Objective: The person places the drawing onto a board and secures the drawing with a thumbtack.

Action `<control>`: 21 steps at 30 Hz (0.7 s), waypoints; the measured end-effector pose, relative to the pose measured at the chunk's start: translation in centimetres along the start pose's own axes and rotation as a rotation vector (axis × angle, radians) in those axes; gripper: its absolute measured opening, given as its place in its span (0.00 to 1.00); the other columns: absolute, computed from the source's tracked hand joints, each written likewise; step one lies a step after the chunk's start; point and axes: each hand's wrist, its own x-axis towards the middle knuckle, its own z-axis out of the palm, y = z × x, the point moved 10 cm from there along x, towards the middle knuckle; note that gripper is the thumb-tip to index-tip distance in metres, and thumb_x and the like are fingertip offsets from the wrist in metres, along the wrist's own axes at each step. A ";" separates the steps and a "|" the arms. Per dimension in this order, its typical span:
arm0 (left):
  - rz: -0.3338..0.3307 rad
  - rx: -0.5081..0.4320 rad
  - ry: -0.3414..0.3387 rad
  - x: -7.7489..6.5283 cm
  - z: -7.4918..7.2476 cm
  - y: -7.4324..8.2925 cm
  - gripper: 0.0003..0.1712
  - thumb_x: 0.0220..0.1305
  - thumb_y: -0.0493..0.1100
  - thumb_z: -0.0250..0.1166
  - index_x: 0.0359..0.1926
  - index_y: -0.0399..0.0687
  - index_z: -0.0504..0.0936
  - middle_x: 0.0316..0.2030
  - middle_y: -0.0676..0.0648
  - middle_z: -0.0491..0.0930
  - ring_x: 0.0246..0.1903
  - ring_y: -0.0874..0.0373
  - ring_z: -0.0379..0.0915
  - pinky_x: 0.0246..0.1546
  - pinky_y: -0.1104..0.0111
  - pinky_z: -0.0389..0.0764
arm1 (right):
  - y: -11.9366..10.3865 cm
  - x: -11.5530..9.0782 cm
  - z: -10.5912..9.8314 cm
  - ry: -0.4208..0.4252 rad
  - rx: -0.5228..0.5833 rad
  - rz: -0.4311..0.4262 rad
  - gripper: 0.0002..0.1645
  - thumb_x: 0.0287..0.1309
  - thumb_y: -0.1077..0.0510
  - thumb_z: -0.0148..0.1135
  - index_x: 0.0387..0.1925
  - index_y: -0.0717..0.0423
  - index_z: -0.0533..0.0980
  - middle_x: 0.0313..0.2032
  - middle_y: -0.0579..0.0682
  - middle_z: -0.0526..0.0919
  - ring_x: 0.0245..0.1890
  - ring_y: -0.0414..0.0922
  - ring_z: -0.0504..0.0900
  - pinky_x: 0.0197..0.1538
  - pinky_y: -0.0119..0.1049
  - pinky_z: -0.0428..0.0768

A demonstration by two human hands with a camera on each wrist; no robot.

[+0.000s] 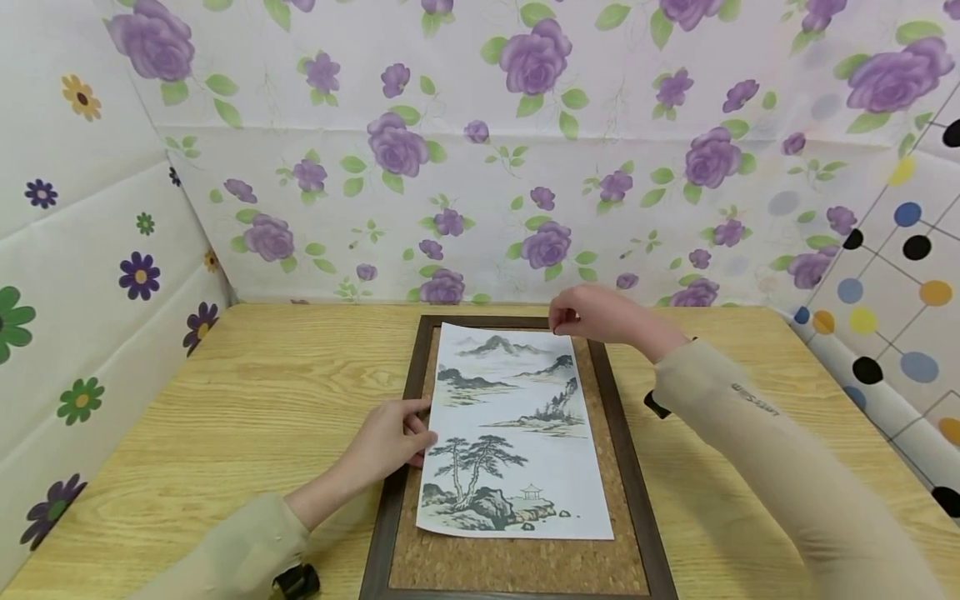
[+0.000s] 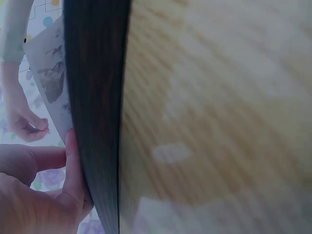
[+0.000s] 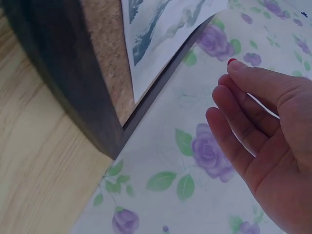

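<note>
On the cork board lies the paper; the left hand, fingers bunched, holds its left edge and should keep it flat. Beyond, near its far right corner, the right hand pinches what looks like a red pin, best pressed in straight.

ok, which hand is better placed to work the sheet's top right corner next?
Right, I'd say: the right hand hovers by that corner of the sheet, a small red thing at its fingertips. The left hand is at the left edge.
</note>
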 end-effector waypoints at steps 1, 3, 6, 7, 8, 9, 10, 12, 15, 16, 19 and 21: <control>-0.004 0.000 -0.003 0.0 0.0 -0.1 0.33 0.58 0.33 0.63 0.65 0.36 0.66 0.24 0.46 0.79 0.16 0.58 0.77 0.20 0.72 0.82 | 0.0 0.3 0.2 -0.005 0.001 0.002 0.02 0.58 0.58 0.62 0.30 0.48 0.80 0.29 0.41 0.81 0.29 0.36 0.77 0.35 0.32 0.78; -0.014 -0.003 -0.008 0.1 0.0 -0.2 0.33 0.58 0.33 0.63 0.65 0.36 0.65 0.25 0.46 0.79 0.17 0.58 0.77 0.21 0.71 0.82 | 0.0 1.1 0.4 -0.007 0.011 0.004 0.03 0.59 0.58 0.62 0.30 0.47 0.80 0.29 0.41 0.82 0.29 0.36 0.77 0.36 0.32 0.78; -0.027 -0.006 -0.009 0.1 0.0 -0.4 0.33 0.58 0.33 0.64 0.65 0.37 0.65 0.25 0.46 0.78 0.17 0.58 0.77 0.21 0.71 0.82 | -0.2 2.1 0.8 -0.006 0.031 -0.004 0.03 0.59 0.59 0.61 0.31 0.49 0.80 0.30 0.42 0.82 0.30 0.36 0.78 0.38 0.32 0.79; -0.029 -0.003 -0.010 0.1 0.0 -0.4 0.33 0.58 0.34 0.64 0.65 0.37 0.65 0.25 0.46 0.78 0.17 0.58 0.77 0.21 0.71 0.82 | -0.3 2.5 1.0 -0.007 0.038 -0.007 0.03 0.59 0.59 0.61 0.32 0.50 0.80 0.30 0.42 0.82 0.31 0.35 0.78 0.38 0.32 0.79; -0.029 0.001 -0.010 0.1 0.0 -0.4 0.33 0.58 0.34 0.64 0.65 0.37 0.65 0.25 0.46 0.78 0.17 0.58 0.76 0.21 0.71 0.82 | -0.3 2.9 1.1 -0.006 0.046 -0.012 0.03 0.59 0.59 0.61 0.32 0.51 0.81 0.30 0.43 0.83 0.31 0.36 0.78 0.39 0.32 0.79; -0.029 0.003 -0.011 0.1 -0.1 -0.4 0.33 0.58 0.34 0.64 0.65 0.37 0.65 0.25 0.46 0.78 0.17 0.58 0.76 0.21 0.71 0.82 | -0.4 3.2 1.3 -0.007 0.056 -0.014 0.03 0.59 0.60 0.61 0.33 0.52 0.81 0.30 0.43 0.83 0.31 0.36 0.79 0.39 0.33 0.80; -0.027 0.010 -0.012 0.1 0.0 -0.3 0.33 0.58 0.34 0.64 0.65 0.37 0.66 0.25 0.46 0.78 0.17 0.58 0.76 0.21 0.71 0.82 | -0.3 3.6 1.5 -0.008 0.063 -0.016 0.03 0.59 0.60 0.61 0.33 0.52 0.81 0.31 0.43 0.83 0.31 0.37 0.79 0.40 0.33 0.80; -0.017 0.018 -0.016 0.2 0.0 -0.2 0.33 0.58 0.34 0.64 0.65 0.37 0.65 0.25 0.46 0.78 0.16 0.59 0.76 0.21 0.71 0.82 | -0.1 4.2 1.8 -0.009 0.093 -0.002 0.04 0.59 0.59 0.61 0.33 0.53 0.81 0.31 0.45 0.84 0.32 0.39 0.80 0.40 0.33 0.80; -0.007 0.023 -0.019 0.3 0.0 -0.1 0.33 0.58 0.34 0.63 0.65 0.36 0.65 0.25 0.46 0.78 0.16 0.59 0.77 0.21 0.71 0.82 | 0.9 5.1 2.2 0.000 0.156 0.055 0.06 0.60 0.58 0.60 0.34 0.54 0.81 0.32 0.48 0.84 0.33 0.44 0.82 0.39 0.34 0.80; -0.007 0.022 -0.021 0.3 0.0 -0.1 0.33 0.58 0.34 0.63 0.65 0.36 0.65 0.25 0.46 0.78 0.16 0.59 0.77 0.21 0.71 0.82 | 1.2 5.3 2.3 0.004 0.180 0.076 0.07 0.61 0.57 0.59 0.34 0.54 0.81 0.33 0.49 0.85 0.34 0.46 0.82 0.38 0.35 0.80; -0.010 0.014 -0.028 0.3 0.0 -0.2 0.33 0.58 0.34 0.63 0.65 0.36 0.65 0.25 0.46 0.78 0.16 0.58 0.77 0.21 0.71 0.82 | 2.1 6.0 2.9 0.012 0.242 0.112 0.08 0.61 0.57 0.59 0.35 0.55 0.82 0.34 0.53 0.85 0.34 0.49 0.81 0.37 0.35 0.78; -0.014 0.008 -0.032 0.3 0.0 -0.3 0.33 0.58 0.34 0.63 0.65 0.36 0.65 0.26 0.46 0.78 0.17 0.58 0.77 0.21 0.71 0.82 | 2.3 6.5 3.2 0.014 0.260 0.115 0.08 0.61 0.57 0.59 0.35 0.56 0.82 0.34 0.54 0.85 0.34 0.48 0.81 0.37 0.34 0.78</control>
